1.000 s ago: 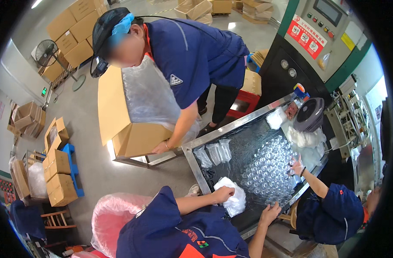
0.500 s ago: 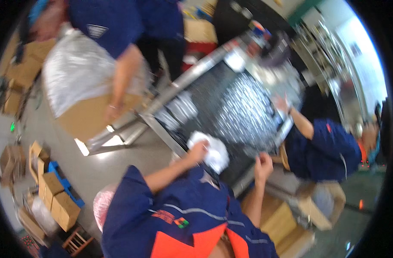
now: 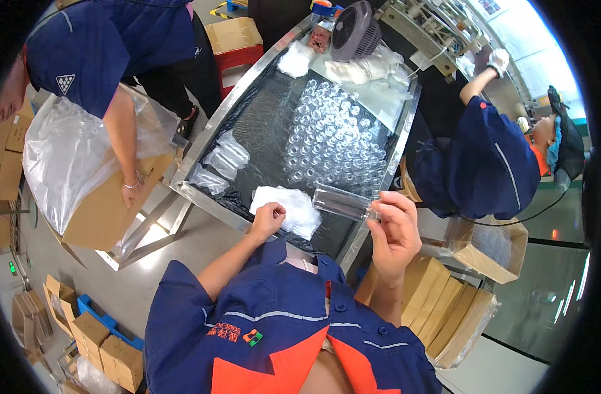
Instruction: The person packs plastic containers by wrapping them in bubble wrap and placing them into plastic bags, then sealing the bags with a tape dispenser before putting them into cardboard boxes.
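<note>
A clear, straight-sided bottle lies nearly level in the air above the near end of the table, its narrow neck toward the right. My right hand pinches it at the neck end between thumb and fingers. On the table's near edge is a crumpled white cloth; the fingers of my left hand are curled closed on its left part. Farther off, many clear bottles are packed on the black table surface. A few clear bottles lie on their sides at the left edge.
A metal rim borders the table. At its far end are a dark fan and white gloves. One co-worker leans over a plastic-lined carton at left; another co-worker reaches toward machinery at right. Cartons stand beside me.
My right hand, with no bottle visible in it before, now holds a clear bottle. The right co-worker's hand has left the table for the machinery. The whole view has shifted.
</note>
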